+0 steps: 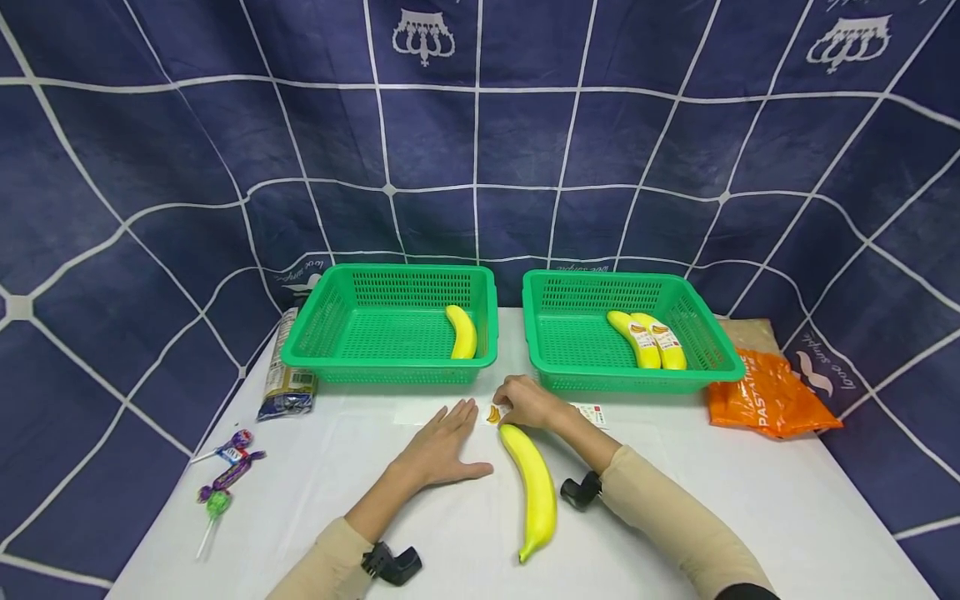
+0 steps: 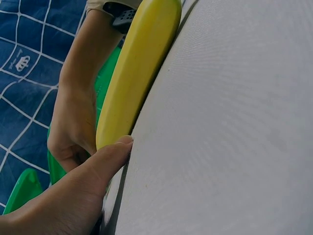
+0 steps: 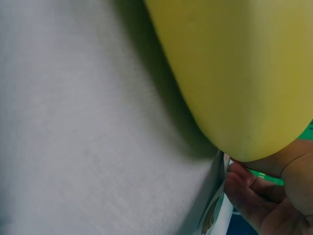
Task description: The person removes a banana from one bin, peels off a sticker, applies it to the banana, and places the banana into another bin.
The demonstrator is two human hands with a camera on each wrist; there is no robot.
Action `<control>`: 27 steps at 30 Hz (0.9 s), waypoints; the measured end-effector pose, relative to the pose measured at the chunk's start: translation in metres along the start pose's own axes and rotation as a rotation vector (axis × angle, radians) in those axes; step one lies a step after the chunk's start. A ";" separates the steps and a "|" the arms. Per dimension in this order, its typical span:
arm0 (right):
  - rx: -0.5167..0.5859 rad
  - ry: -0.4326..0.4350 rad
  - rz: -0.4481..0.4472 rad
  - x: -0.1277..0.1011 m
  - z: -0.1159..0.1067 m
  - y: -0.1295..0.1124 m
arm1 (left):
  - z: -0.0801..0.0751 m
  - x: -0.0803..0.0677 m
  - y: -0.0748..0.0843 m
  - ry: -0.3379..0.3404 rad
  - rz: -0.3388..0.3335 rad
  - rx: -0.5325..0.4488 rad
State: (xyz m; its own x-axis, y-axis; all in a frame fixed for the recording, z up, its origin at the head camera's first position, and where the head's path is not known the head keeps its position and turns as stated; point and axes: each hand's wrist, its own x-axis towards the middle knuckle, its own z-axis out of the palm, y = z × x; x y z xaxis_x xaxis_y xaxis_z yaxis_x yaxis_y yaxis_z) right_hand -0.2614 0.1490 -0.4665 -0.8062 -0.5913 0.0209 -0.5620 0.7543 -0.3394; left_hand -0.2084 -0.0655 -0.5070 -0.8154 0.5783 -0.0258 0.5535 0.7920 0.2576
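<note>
A yellow banana (image 1: 536, 492) lies lengthwise on the white table, between the forearms. Just beyond its far end my right hand (image 1: 531, 404) pinches a banana-printed sticker (image 1: 493, 414) at the sticker strip. In the right wrist view, fingertips (image 3: 237, 178) meet at the edge of this printed paper (image 3: 211, 215); whether the sticker is peeled off I cannot tell. My left hand (image 1: 446, 446) lies on the table with fingers straight, fingertips at the strip's pale left part (image 1: 411, 413). Its thumb points towards the banana. The strip's right end (image 1: 592, 414) shows beyond my right wrist.
The left green basket (image 1: 390, 363) holds one banana (image 1: 463, 333) with no sticker showing. In the right green basket (image 1: 630, 377) lie two stickered bananas (image 1: 647, 342). An orange pasta bag (image 1: 768, 396) stands right; a dark packet (image 1: 288, 367) and several wrapped sweets (image 1: 228, 475) lie left.
</note>
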 end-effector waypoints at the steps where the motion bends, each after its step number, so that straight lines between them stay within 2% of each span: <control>1: 0.004 0.000 0.005 0.000 0.000 0.000 | 0.000 0.000 0.000 0.001 0.001 -0.002; 16: 0.047 0.002 0.038 0.005 -0.001 -0.002 | 0.000 0.000 0.000 0.003 0.004 -0.006; 27: 0.017 0.010 -0.023 0.005 -0.002 -0.001 | -0.003 0.000 0.000 -0.019 0.002 0.012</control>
State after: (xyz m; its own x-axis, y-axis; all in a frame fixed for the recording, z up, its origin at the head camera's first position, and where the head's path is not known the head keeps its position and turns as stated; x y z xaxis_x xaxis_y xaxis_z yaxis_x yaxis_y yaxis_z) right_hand -0.2648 0.1457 -0.4642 -0.7950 -0.6055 0.0382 -0.5773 0.7356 -0.3544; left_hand -0.2090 -0.0660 -0.5044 -0.8110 0.5834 -0.0440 0.5571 0.7931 0.2463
